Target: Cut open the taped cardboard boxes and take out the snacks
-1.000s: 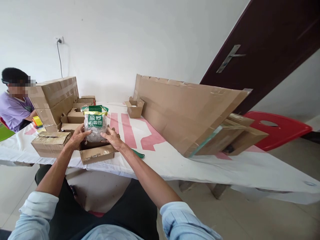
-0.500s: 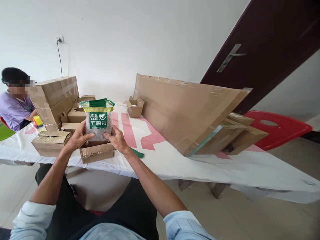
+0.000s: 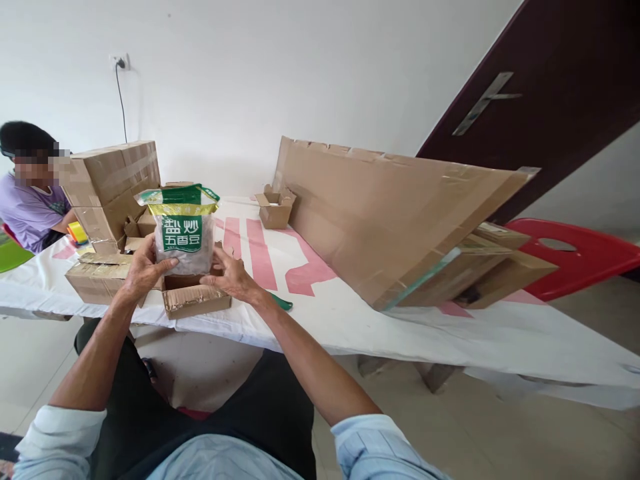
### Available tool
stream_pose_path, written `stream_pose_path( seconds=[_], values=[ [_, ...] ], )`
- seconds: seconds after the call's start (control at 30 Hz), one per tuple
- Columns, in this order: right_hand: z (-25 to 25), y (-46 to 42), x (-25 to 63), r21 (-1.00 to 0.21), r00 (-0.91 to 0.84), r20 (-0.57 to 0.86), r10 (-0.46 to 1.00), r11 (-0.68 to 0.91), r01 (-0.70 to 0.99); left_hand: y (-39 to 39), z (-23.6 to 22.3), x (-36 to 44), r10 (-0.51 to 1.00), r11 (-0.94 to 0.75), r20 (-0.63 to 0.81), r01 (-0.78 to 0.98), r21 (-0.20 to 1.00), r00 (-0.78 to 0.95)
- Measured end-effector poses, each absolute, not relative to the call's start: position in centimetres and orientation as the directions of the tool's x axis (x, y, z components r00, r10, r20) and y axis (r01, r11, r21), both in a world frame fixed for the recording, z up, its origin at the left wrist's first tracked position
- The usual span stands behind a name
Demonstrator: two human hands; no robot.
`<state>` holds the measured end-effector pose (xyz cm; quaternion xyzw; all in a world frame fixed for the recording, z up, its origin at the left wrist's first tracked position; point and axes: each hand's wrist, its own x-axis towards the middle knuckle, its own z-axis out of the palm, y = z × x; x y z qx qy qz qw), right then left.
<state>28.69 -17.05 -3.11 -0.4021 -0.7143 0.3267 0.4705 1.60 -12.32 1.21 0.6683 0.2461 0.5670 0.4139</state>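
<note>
I hold a clear snack bag (image 3: 183,230) with a green and gold top and white characters upright between both hands. My left hand (image 3: 143,270) grips its lower left side. My right hand (image 3: 230,275) touches its lower right edge with the fingers curled against it. The bag stands just above an open small cardboard box (image 3: 196,299) at the table's near edge. A closed taped box (image 3: 96,279) lies right beside my left hand.
Stacked cardboard boxes (image 3: 116,180) stand behind. A person in purple (image 3: 30,200) sits at far left, near a yellow tape roll (image 3: 77,232). A long flat cardboard sheet (image 3: 395,213) leans mid-table, a small open box (image 3: 275,207) behind it, a green tool (image 3: 281,304) nearby, a red chair (image 3: 575,250) at right.
Both hands lifted the snack bag up out of the open box; it now sits higher and slightly left. The view shifted a little.
</note>
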Motion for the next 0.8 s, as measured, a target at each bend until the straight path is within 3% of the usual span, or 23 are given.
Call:
stream_pose_path(
  seconds=[0.13,0.2,0.3,0.47,0.8],
  values=[
    [-3.3,-18.1,29.5,-0.495,-0.434,0.137,0.89,0.441,0.749,-11.7,3.3,-1.0,0.774,-0.614,0.626,-0.125,0.779,0.096],
    [-3.3,-18.7,29.5,-0.333,-0.45,0.073,0.89,0.447,0.83,-11.1,5.1,-2.5,0.732,-0.677,0.681,-0.109,0.728,0.0],
    [-3.3,-19.7,29.6,-0.236,-0.457,0.058,0.888,0.457,0.858,-9.8,8.0,-4.5,0.641,-0.767,0.755,-0.079,0.636,-0.143],
    [-3.8,-21.3,31.1,-0.227,-0.433,0.081,0.898,0.44,0.869,-8.2,10.2,-6.2,0.511,-0.856,0.828,-0.052,0.514,-0.23],
    [-5.1,-22.0,33.5,-0.444,-0.43,0.259,0.865,0.502,0.742,-8.3,5.8,-2.4,0.696,-0.714,0.697,-0.064,0.698,-0.171]
  ],
)
